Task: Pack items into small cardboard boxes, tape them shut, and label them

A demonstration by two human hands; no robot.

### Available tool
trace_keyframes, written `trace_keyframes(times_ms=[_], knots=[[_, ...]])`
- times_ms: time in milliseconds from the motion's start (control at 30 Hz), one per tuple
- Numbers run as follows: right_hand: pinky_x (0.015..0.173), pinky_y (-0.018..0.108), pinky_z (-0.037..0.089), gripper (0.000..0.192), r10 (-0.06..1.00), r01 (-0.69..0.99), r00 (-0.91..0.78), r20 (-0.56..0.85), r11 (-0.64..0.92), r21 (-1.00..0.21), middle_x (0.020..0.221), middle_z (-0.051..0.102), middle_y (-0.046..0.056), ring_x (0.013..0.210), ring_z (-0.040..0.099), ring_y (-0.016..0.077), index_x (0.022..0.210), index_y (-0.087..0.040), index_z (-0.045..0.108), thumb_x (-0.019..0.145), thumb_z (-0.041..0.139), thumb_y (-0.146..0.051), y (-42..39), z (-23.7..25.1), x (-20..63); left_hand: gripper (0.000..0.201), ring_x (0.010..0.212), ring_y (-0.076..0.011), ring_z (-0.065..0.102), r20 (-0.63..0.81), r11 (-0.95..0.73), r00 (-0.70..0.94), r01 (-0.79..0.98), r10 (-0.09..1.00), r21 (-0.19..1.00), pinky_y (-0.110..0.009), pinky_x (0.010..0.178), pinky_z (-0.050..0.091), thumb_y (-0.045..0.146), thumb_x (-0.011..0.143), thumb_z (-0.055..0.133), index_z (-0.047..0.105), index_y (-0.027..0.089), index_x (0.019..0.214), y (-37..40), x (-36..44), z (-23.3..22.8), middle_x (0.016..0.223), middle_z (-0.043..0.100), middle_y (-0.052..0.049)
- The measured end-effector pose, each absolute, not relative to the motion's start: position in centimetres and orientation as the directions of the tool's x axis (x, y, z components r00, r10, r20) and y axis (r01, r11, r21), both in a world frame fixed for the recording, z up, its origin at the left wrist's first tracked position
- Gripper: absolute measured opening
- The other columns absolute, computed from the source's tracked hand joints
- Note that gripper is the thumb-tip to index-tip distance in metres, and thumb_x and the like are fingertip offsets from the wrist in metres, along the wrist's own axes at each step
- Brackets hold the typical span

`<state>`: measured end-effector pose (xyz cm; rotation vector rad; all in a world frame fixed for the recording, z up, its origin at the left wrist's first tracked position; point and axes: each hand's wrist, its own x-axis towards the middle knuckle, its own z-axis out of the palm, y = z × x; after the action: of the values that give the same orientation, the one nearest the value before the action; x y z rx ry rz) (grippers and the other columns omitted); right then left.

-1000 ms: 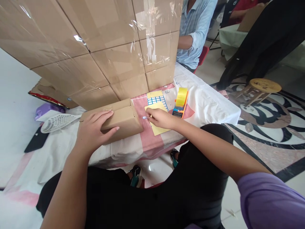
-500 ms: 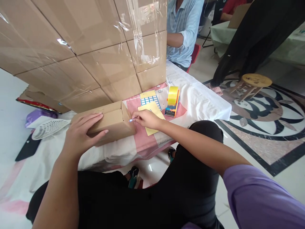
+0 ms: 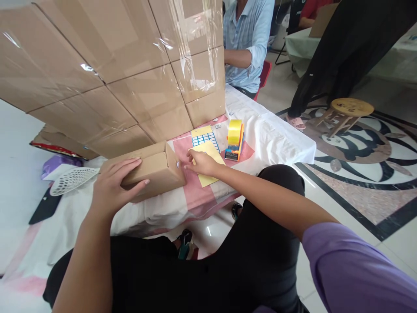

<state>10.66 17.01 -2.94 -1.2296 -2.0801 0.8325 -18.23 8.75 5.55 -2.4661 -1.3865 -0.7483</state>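
Observation:
A closed cardboard box [image 3: 153, 167] lies on the cloth-covered table. My left hand [image 3: 119, 180] rests on it, fingers stretched over the top and thumb apart along the near side. On the box's right end sits a small whitish label [image 3: 177, 164]. Just right of that end is my right hand [image 3: 203, 163], apart from the box, its thumb and forefinger separated with nothing visible between them. Beneath this hand lies a yellow sheet [image 3: 211, 152], partly covered by it. Behind it is a sheet of blue-bordered labels [image 3: 204, 135].
A tape dispenser with yellow tape [image 3: 234, 139] stands right of the sheets. Stacked, taped cartons [image 3: 130, 78] rise behind the box. At the left are a white perforated scoop [image 3: 73, 180] and a black flat object [image 3: 45, 204]. A person [image 3: 247, 48] sits beyond; a wooden stool [image 3: 352, 106] stands right.
My right hand has let go of the small label, which now sits on the box end, and drawn slightly right with fingers parted. My left hand stays on the box.

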Motion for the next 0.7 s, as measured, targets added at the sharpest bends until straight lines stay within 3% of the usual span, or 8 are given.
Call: trace_keyframes(times_ms=[133, 200, 267, 400, 467, 567, 633, 700], knots=[[0.074, 0.024, 0.043, 0.006, 0.844, 0.326, -0.45, 0.292, 0.459, -0.826, 0.096, 0.072, 0.003, 0.081, 0.063, 0.0135, 0.091, -0.015, 0.066, 0.09, 0.063, -0.02, 15.9, -3.2, 9.3, 0.047, 0.129, -0.0287, 0.062, 0.519, -0.534, 0.432, 0.844, 0.738, 0.055, -0.048, 0.112, 0.046, 0.04, 0.089, 0.071, 0.062, 0.025, 0.133, 8.8, -18.2, 5.6, 0.135, 0.068, -0.011], [0.075, 0.024, 0.044, 0.013, 0.894, 0.248, -0.333, 0.298, 0.389, -0.887, 0.092, 0.072, 0.003, 0.079, 0.062, 0.0125, 0.086, -0.015, 0.068, 0.09, 0.057, -0.013, 15.0, -3.0, 8.7, 0.047, 0.129, -0.0286, 0.062, 0.515, -0.525, 0.42, 0.848, 0.747, 0.07, -0.049, 0.112, 0.046, 0.042, 0.089, 0.07, 0.062, 0.027, 0.133, 8.8, -18.2, 5.6, 0.135, 0.068, -0.01], [0.074, 0.023, 0.045, 0.017, 0.956, 0.153, -0.226, 0.185, 0.223, -0.963, 0.086, 0.072, 0.003, 0.076, 0.061, 0.0121, 0.088, -0.014, 0.071, 0.088, 0.055, -0.008, 13.9, -2.4, 8.5, 0.048, 0.129, -0.0292, 0.061, 0.505, -0.513, 0.408, 0.854, 0.761, 0.083, -0.049, 0.111, 0.047, 0.043, 0.089, 0.069, 0.062, 0.028, 0.133, 8.8, -18.3, 5.6, 0.136, 0.068, -0.009], [0.049, 0.022, 0.034, 0.026, 0.912, -0.053, -0.386, -0.14, -0.174, -0.983, 0.069, 0.064, -0.003, 0.05, 0.045, 0.009, 0.105, -0.017, 0.072, 0.084, 0.057, -0.012, 12.1, -0.9, 8.9, 0.048, 0.13, -0.0291, 0.061, 0.502, -0.513, 0.402, 0.853, 0.766, 0.099, -0.049, 0.111, 0.047, 0.044, 0.089, 0.068, 0.062, 0.029, 0.133, 8.7, -18.2, 5.7, 0.136, 0.068, -0.008], [0.045, 0.022, 0.028, 0.019, 0.927, -0.116, -0.334, -0.172, -0.221, -0.968, 0.063, 0.058, -0.005, 0.046, 0.038, 0.0075, 0.095, -0.017, 0.07, 0.083, 0.056, -0.013, 11.9, -0.2, 9.2, 0.046, 0.13, -0.0281, 0.061, 0.508, -0.518, 0.404, 0.85, 0.761, 0.099, -0.047, 0.112, 0.046, 0.043, 0.089, 0.068, 0.063, 0.028, 0.132, 8.6, -18.2, 5.8, 0.136, 0.068, -0.008], [0.046, 0.02, 0.028, 0.013, 0.966, -0.153, -0.163, -0.202, -0.227, -0.962, 0.061, 0.052, -0.006, 0.048, 0.038, 0.0065, 0.086, -0.016, 0.063, 0.079, 0.055, -0.009, 12.1, 0.5, 9.5, 0.045, 0.13, -0.0279, 0.061, 0.508, -0.516, 0.404, 0.852, 0.761, 0.094, -0.046, 0.112, 0.046, 0.042, 0.09, 0.069, 0.063, 0.025, 0.131, 8.4, -18.1, 5.9, 0.135, 0.069, -0.008], [0.047, 0.02, 0.029, 0.025, 0.942, -0.111, -0.226, -0.246, -0.276, -0.955, 0.064, 0.055, -0.006, 0.049, 0.041, 0.007, 0.098, -0.017, 0.063, 0.075, 0.057, -0.008, 12.2, 0.8, 9.6, 0.045, 0.129, -0.0283, 0.061, 0.507, -0.519, 0.409, 0.85, 0.758, 0.09, -0.046, 0.111, 0.046, 0.042, 0.089, 0.069, 0.063, 0.025, 0.131, 8.5, -18.1, 5.9, 0.135, 0.069, -0.009], [0.046, 0.02, 0.028, 0.041, 0.868, -0.055, -0.417, -0.269, -0.319, -0.946, 0.068, 0.059, -0.005, 0.05, 0.044, 0.0079, 0.112, -0.019, 0.062, 0.073, 0.059, -0.008, 12.3, 0.9, 9.7, 0.045, 0.129, -0.0283, 0.062, 0.509, -0.528, 0.42, 0.845, 0.751, 0.081, -0.046, 0.111, 0.047, 0.042, 0.089, 0.069, 0.063, 0.025, 0.131, 8.5, -18.1, 5.8, 0.134, 0.069, -0.01]])
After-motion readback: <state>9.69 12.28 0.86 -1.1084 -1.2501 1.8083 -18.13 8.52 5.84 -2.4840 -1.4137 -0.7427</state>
